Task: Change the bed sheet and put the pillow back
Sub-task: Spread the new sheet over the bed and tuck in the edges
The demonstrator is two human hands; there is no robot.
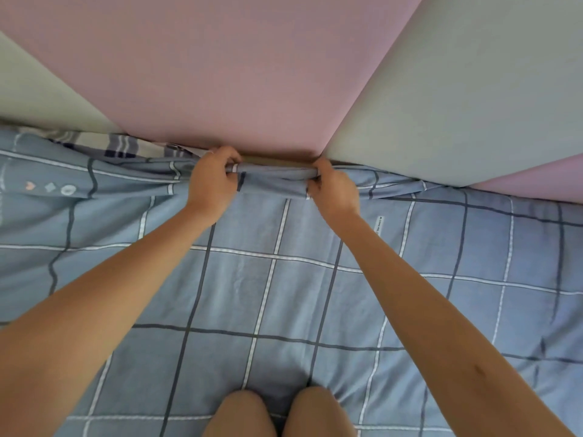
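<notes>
A blue bed sheet [284,279] with white and dark grid lines covers the bed under me. Its far edge is bunched into a roll along the padded headboard [220,74]. My left hand [211,181] grips the left end of that rolled edge, fingers curled round the cloth. My right hand [334,190] grips the right end, close to the headboard's base. Both arms reach forward from the bottom corners. No pillow is in view.
The headboard has pink and pale grey-green panels meeting just above my hands. A second checked cloth [123,145] shows at the far left between sheet and headboard. My knees [277,414] rest on the sheet at the bottom edge.
</notes>
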